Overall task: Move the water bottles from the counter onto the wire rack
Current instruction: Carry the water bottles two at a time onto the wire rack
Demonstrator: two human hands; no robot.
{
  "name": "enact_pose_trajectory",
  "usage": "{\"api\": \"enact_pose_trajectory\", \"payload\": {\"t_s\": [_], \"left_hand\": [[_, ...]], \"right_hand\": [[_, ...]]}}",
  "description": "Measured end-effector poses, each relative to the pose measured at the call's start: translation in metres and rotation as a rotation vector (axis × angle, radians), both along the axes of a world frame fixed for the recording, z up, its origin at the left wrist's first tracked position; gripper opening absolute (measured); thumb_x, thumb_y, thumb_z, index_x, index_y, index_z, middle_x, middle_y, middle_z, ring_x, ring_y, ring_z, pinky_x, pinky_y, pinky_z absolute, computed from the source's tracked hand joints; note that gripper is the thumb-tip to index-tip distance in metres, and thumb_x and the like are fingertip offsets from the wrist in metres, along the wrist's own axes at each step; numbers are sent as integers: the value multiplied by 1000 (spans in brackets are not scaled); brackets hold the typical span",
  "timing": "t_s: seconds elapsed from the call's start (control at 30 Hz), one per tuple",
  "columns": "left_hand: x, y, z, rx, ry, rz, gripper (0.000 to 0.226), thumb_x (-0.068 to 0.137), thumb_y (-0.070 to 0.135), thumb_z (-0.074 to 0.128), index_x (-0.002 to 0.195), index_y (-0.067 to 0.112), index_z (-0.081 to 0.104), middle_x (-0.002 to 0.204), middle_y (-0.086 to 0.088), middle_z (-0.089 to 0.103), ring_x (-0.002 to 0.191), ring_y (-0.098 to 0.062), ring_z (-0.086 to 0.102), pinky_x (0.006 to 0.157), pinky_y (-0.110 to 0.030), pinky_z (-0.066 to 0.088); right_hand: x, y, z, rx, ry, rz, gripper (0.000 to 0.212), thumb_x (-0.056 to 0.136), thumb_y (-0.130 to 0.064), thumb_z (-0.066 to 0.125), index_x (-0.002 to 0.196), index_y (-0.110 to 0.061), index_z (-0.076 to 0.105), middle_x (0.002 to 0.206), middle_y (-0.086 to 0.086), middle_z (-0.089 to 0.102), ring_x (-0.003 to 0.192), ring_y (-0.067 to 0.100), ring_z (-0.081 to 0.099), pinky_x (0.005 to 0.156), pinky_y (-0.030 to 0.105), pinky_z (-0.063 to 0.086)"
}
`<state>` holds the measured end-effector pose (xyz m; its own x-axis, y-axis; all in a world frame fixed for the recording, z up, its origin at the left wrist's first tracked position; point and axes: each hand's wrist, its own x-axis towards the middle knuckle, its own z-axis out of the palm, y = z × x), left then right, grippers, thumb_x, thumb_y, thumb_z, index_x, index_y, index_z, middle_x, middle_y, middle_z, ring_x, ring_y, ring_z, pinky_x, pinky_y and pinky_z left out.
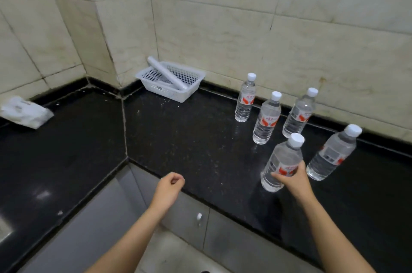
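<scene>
1. The first pickup appears to be in hand, since all five water bottles are on the counter [189,134]. The left hand [170,185] hovers over the counter's front edge with its fingers curled into the palm, holding nothing. The right hand [292,178] wraps around the label of the nearest bottle [282,161]. I cannot tell whether its base has left the stone.
2. Three bottles stand beyond the right hand: one far off by the wall [245,101], one nearer [267,119] and one behind the held bottle [299,114]. A fifth [332,154] stands just right of the right hand.
3. Next, the held bottle probably wants a straight lift, clear of its close right-hand neighbour. The wire rack is not in view, so the person must turn to find it. The idle left hand could take a second bottle.
4. The counter is black speckled stone, turning a corner. A white packet [24,112] lies well left of the left hand. Beyond that hand, against the wall, sits a white basket [189,76] with a white tube [166,74] lying across it.
5. Beige tiled walls [245,16] back the counter. Grey cabinet doors [234,239] run below it, with a knob [199,216] between the forearms.
</scene>
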<state>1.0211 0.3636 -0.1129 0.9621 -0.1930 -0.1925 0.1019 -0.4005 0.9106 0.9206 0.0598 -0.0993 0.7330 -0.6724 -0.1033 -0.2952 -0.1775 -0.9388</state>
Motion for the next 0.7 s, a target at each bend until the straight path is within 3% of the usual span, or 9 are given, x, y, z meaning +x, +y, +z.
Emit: {"api": "enact_pose_trajectory", "payload": {"t_s": [0.07, 0.13, 0.2, 0.3, 0.37, 0.47, 0.57, 0.7], "left_hand": [[29, -19, 1, 37, -13, -19, 29, 84, 2, 55, 64, 24, 54, 64, 5, 54, 68, -15, 49, 57, -12, 39], [52, -44, 3, 47, -6, -67, 23, 85, 6, 55, 68, 22, 56, 66, 6, 54, 66, -11, 49, 60, -16, 37], [73, -72, 0, 51, 21, -139, 12, 86, 9, 54, 77, 16, 59, 69, 6, 55, 69, -9, 50, 64, -22, 38], [92, -109, -2, 36, 58, -228, 7, 86, 10, 54, 83, 13, 59, 70, 6, 54, 70, -9, 51, 62, -17, 38], [109, -137, -4, 15, 87, -299, 6, 85, 10, 54, 84, 11, 60, 70, 5, 54, 73, -12, 52, 63, -15, 38], [134, -176, -4, -8, 120, -411, 6, 84, 9, 55, 87, 10, 60, 68, 4, 54, 76, -17, 53, 61, -11, 38], [155, -208, -4, -25, 131, -526, 22, 82, 9, 58, 103, 3, 58, 71, 1, 56, 77, -19, 54, 63, -15, 40], [179, -242, -1, -14, 128, -692, 49, 79, 14, 65, 124, 8, 46, 105, -9, 55, 86, -19, 52, 78, -26, 41]], "right_hand": [[17, -13, -3, 34, -30, 44, 72, 59, 16, 76, 113, -19, 45, 111, 9, 55, 89, 9, 61, 79, 15, 50], [29, -22, -8, 66, -31, 56, 67, 60, 15, 76, 109, -21, 47, 109, 11, 59, 79, 4, 63, 68, 8, 52], [39, -29, -17, 82, -19, -14, 65, 63, 15, 73, 113, -15, 45, 111, 15, 59, 85, 15, 62, 69, 12, 54], [49, -21, -19, 100, -23, -157, 61, 63, 10, 76, 111, -14, 46, 109, 16, 60, 97, 30, 60, 80, 31, 51], [57, -13, -20, 103, -17, -256, 61, 61, 6, 79, 108, -15, 46, 105, 14, 61, 94, 29, 59, 83, 36, 47], [63, 1, -20, 101, -22, -366, 70, 52, -9, 85, 108, -19, 44, 99, 2, 61, 89, 20, 59, 84, 34, 46], [70, 13, -22, 78, 12, -467, 73, 55, -2, 84, 111, -24, 42, 99, -3, 59, 94, 20, 58, 85, 31, 43], [80, 27, -25, 58, 65, -654, 79, 51, -8, 87, 110, -30, 39, 96, -10, 58, 97, 22, 58, 89, 38, 46]]}}
